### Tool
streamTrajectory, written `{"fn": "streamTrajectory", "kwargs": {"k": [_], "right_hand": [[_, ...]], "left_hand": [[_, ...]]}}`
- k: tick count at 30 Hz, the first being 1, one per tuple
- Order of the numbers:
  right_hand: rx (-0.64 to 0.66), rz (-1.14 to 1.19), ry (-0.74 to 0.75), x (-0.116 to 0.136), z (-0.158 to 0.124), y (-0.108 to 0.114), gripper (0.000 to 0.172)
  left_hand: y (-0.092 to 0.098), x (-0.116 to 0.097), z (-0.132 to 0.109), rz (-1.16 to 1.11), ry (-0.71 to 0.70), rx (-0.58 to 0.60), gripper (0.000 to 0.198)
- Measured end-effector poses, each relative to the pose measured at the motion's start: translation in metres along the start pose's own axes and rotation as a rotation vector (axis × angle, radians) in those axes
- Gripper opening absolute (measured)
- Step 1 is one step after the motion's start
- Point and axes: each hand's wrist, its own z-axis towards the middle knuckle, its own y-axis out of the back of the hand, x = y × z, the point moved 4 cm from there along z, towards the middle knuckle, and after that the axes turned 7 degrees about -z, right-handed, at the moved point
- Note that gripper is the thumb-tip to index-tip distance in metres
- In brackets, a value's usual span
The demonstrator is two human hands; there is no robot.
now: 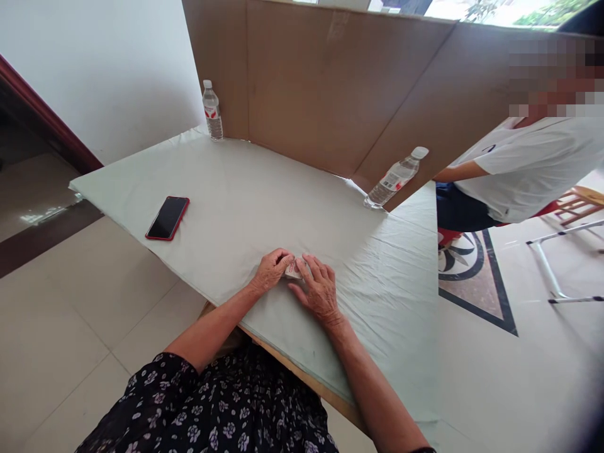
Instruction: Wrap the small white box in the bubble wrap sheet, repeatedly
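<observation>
Near the front of the cloth-covered table point(226, 207) is a small white box with red print point(293, 269), possibly a deck of cards. My left hand point(272, 269) grips its left side, fingers curled and thumb on the edge. From the other side, my right hand point(321, 290) rests its fingertips against the box's right part. The right fingers are stretched out and its thumb lies apart, near the table. Fingers of both hands hide part of the box.
A phone in a red case point(168, 218) lies left on the table. Tall cardboard panels point(306, 88) stand behind, with one water bottle point(212, 113) at the left and another water bottle point(395, 179) at the right. Beyond sits a person in a white shirt point(533, 163).
</observation>
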Motion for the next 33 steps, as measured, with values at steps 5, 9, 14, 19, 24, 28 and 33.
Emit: {"fn": "streamTrajectory", "kwargs": {"k": [5, 9, 14, 19, 24, 28, 33], "right_hand": [[0.05, -0.014, -0.048, -0.01, 0.011, -0.011, 0.037], [0.072, 0.032, -0.061, -0.006, 0.017, -0.017, 0.035], [-0.063, 0.189, -0.159, -0.01, 0.007, -0.014, 0.044], [-0.1, 0.386, -0.369, -0.034, -0.006, -0.02, 0.076], [0.043, 0.503, -0.425, -0.042, -0.009, -0.033, 0.091], [0.093, 0.546, -0.431, -0.042, -0.011, -0.033, 0.095], [0.13, 0.575, -0.477, -0.048, -0.015, -0.033, 0.099]], "left_hand": [[0.003, -0.005, -0.003, 0.238, -0.112, -0.154, 0.03], [0.009, -0.001, -0.008, 0.228, -0.089, -0.128, 0.034], [0.01, 0.001, -0.01, 0.206, -0.116, -0.12, 0.034], [0.008, 0.006, -0.011, 0.091, -0.117, -0.163, 0.036], [0.01, 0.01, -0.012, -0.148, -0.074, -0.231, 0.043], [0.01, 0.012, -0.014, -0.219, -0.053, -0.275, 0.045], [0.007, 0.015, -0.014, -0.279, -0.059, -0.319, 0.047]]}}
